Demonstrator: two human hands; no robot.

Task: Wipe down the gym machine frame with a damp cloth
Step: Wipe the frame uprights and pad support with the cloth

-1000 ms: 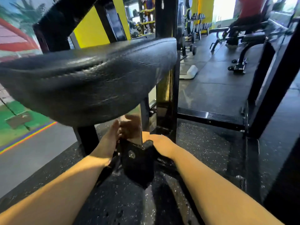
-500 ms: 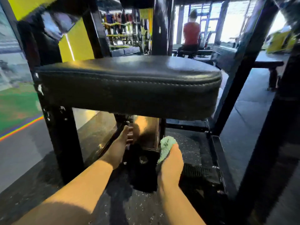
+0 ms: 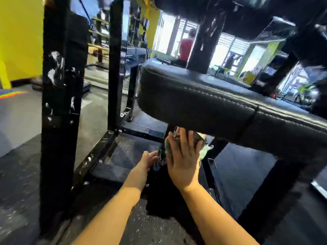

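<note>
Under the right hand (image 3: pixel 183 158), fingers flat and spread, the cloth (image 3: pixel 204 148) is pressed on the frame post (image 3: pixel 157 197) just below the seat pad (image 3: pixel 212 106). Just beside it the left hand (image 3: pixel 147 160), fingers loosely straight, touches the post, gripping nothing.

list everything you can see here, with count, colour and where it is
seat pad: one, black, centre right
near frame post: one, black with white scuffs, left foreground
far frame post: one, black, behind it
cloth: one, pale green, below the seat pad, under the right palm
floor: dark speckled, bottom
wall: yellow, top left
person: one, red top, far background
left hand: fingers relaxed, reaching beside the cloth
right hand: flat, pressing the cloth
</note>
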